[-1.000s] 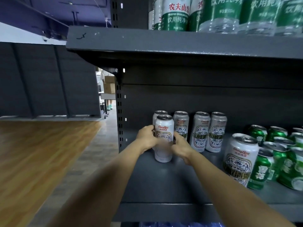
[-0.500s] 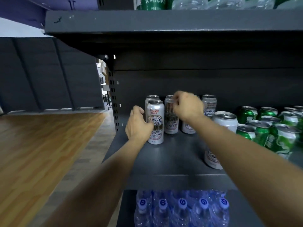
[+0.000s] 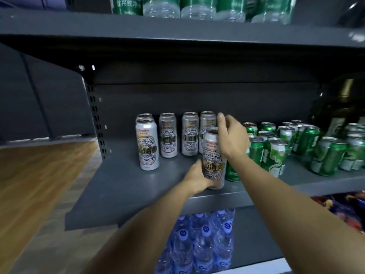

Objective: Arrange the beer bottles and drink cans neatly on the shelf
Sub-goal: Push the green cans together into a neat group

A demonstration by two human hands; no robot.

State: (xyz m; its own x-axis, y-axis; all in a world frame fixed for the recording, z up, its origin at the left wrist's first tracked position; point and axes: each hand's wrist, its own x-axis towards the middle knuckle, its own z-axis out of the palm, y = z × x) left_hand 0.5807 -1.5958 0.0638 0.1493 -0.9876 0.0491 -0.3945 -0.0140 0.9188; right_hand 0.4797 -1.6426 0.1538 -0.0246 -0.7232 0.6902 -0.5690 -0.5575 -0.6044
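Observation:
A tall silver beer can (image 3: pixel 214 155) stands near the front edge of the dark grey shelf (image 3: pixel 122 186). My left hand (image 3: pixel 197 179) grips its lower part from the left. My right hand (image 3: pixel 232 138) curls over its top and right side. Behind it, several matching silver cans stand along the back, with one more silver can (image 3: pixel 147 144) in front at the left end. A loose cluster of green cans (image 3: pixel 274 153) crowds the shelf's right half, some tilted.
Dark glass bottles (image 3: pixel 341 107) stand at the far right of the shelf. Water bottles with green labels (image 3: pixel 162 6) line the shelf above. Shrink-wrapped water bottles (image 3: pixel 199 240) sit below. A wooden floor (image 3: pixel 29 184) lies to the left.
My left hand let go of the left front silver can and moved right. Both hands now hold the silver can that stood by the green cans. The view shifted right.

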